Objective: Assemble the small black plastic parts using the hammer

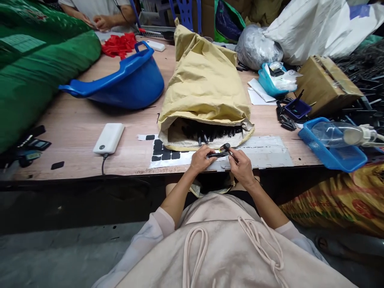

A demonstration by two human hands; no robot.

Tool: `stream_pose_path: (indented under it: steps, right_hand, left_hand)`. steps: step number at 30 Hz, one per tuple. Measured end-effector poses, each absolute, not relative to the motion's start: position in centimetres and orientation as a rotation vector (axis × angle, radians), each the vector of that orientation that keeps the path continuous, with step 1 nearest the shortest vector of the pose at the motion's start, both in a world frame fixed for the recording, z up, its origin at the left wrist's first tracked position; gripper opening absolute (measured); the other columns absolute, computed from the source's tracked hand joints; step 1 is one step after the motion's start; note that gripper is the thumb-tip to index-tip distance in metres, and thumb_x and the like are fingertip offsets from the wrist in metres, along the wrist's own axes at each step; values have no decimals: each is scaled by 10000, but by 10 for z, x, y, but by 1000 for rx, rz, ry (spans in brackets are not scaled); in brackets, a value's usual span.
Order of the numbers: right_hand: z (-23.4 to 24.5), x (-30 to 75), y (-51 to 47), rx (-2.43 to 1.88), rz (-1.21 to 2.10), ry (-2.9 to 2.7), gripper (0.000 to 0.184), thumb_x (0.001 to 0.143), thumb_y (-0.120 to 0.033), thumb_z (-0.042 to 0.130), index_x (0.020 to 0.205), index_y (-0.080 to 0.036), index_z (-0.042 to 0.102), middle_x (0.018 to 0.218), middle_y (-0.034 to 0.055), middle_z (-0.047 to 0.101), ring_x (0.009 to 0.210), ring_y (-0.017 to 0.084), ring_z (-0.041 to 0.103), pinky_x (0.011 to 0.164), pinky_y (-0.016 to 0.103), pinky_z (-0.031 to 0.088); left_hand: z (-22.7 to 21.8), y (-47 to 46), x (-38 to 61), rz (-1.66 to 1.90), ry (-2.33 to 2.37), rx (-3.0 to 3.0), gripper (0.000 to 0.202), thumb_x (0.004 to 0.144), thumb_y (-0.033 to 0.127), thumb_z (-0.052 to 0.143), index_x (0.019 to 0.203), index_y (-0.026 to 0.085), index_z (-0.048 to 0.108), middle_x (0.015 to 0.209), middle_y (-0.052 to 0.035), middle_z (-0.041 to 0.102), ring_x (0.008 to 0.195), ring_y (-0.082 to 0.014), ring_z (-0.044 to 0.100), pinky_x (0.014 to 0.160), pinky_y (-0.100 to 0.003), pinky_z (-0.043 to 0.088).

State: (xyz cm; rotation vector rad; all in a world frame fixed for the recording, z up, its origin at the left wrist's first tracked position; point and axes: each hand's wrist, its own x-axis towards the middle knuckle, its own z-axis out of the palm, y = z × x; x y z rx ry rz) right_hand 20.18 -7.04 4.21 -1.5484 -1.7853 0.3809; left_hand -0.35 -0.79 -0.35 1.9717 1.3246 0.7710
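Observation:
My left hand [201, 159] and my right hand [240, 166] meet at the table's near edge, both closed on one small black part [221, 153] held between them. Just behind them lies a tan paper sack [204, 80] on its side, its mouth open toward me with several black parts [210, 134] inside. To the left of my left hand lies a white sheet with black square pads [163, 152]. Under my right hand is a grey-white sheet [267, 150].
A white power bank [109, 138] with a cable lies left. A blue tub [126, 80] sits tilted behind it, a green sack [36, 68] at far left. Blue trays [333, 154], a cardboard box [327, 82] and plastic bags crowd the right. Another person's hands [100, 22] work at the far side.

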Motion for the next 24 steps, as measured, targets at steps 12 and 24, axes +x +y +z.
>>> stream_pose_path:
  steps: [12, 24]
  right_hand:
    - [43, 188, -77, -1505, 237, -2001, 407, 1082, -269, 423, 1411, -246, 660, 1005, 68, 680, 910, 181, 660, 840, 277, 533]
    - [38, 198, -77, -1559, 213, -2006, 408, 1070, -244, 434, 1412, -250, 657, 1021, 65, 677, 926, 174, 660, 840, 266, 529]
  left_hand:
    - [2, -9, -5, 718, 1339, 1981, 115, 878, 298, 778, 984, 253, 779, 945, -16, 647, 914, -196, 630, 799, -287, 502]
    - [2, -12, -5, 750, 1313, 1966, 157, 877, 245, 749, 1028, 255, 790, 949, -19, 652, 921, -193, 639, 842, -298, 514]
